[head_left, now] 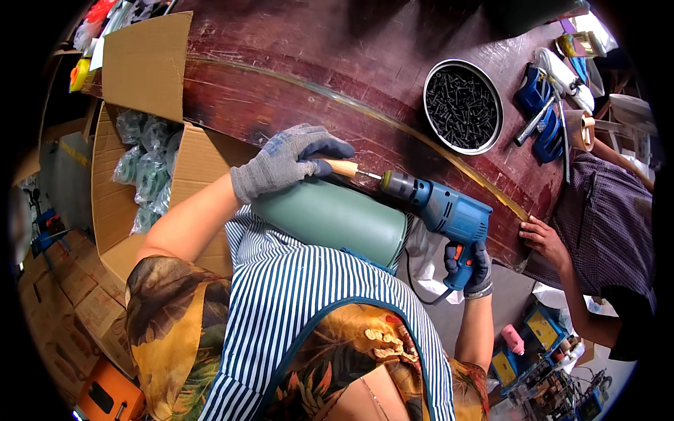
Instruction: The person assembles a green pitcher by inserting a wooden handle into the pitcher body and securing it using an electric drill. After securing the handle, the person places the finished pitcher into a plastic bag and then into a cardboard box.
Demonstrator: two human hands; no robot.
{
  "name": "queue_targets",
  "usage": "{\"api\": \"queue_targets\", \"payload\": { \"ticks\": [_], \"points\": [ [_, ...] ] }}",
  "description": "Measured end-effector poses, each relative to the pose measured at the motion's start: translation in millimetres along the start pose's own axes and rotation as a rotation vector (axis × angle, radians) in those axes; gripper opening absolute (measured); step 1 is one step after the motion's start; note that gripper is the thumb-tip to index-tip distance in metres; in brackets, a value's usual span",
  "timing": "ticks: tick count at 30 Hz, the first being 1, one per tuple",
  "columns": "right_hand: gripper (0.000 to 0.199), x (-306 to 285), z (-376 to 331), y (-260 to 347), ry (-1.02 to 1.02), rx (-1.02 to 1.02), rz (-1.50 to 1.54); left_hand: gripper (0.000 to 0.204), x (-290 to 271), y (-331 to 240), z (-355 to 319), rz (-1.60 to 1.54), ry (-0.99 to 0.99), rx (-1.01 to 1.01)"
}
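My left hand (282,163), in a grey glove with dark fingertips, is closed around a short pale wooden handle (342,168) and hides part of it. A metal bit or shank joins the handle's right end to the chuck of a blue power drill (455,210). Gripping the drill from below is my right hand (479,270), also gloved, near its red trigger. Under the left hand, a smooth green cylinder (337,214) lies along the table's near edge, against my striped apron (302,281).
A round tin (467,151) of dark screws (462,105) stands on the worn red table (316,49). At left, an open cardboard box (203,165) holds plastic-wrapped pieces (151,161). Blue tools (547,140) lie at right. Another person's hand (540,235) touches the table edge.
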State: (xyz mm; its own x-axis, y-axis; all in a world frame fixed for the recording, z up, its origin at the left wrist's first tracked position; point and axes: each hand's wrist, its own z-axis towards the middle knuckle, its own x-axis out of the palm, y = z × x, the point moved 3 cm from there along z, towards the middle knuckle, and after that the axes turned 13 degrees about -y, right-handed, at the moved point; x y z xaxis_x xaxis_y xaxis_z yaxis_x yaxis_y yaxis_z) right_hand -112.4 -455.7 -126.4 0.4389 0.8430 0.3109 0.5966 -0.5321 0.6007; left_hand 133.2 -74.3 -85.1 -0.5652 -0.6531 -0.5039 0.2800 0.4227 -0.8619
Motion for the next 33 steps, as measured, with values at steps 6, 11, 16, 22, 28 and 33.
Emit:
{"api": "queue_targets", "payload": {
  "ticks": [6, 11, 16, 22, 28, 33],
  "points": [
    [0.081, -2.2, -4.8, -0.5, -0.036, -0.158, -0.117, 0.049, -2.3, 3.2, -9.5, 0.012, 0.006, 0.042],
    [0.077, -47.4, -17.0, -23.4, -0.030, -0.108, 0.186, 0.053, 10.1, -16.1, -23.2, 0.492, -0.063, 0.149],
    [0.059, -27.6, -17.9, -16.4, -0.164, -0.130, 0.353, 0.046, 4.2, -39.0, -39.9, 0.436, 0.031, 0.121],
    [0.039, 7.1, -26.0, 62.9, -0.788, -0.829, -0.996, 0.046, -83.9, -177.5, -51.1, 0.966, 0.062, 0.280],
    [0.037, -2.3, -6.9, 28.8, -1.080, -0.986, -1.127, 0.034, -45.4, -181.1, 10.9, 1.674, 0.048, 0.518],
    [0.039, 10.2, -8.9, 16.8, -1.362, -1.104, -1.057, 0.041, -19.5, -151.5, 67.7, 1.764, 0.210, 0.459]
  ]
}}
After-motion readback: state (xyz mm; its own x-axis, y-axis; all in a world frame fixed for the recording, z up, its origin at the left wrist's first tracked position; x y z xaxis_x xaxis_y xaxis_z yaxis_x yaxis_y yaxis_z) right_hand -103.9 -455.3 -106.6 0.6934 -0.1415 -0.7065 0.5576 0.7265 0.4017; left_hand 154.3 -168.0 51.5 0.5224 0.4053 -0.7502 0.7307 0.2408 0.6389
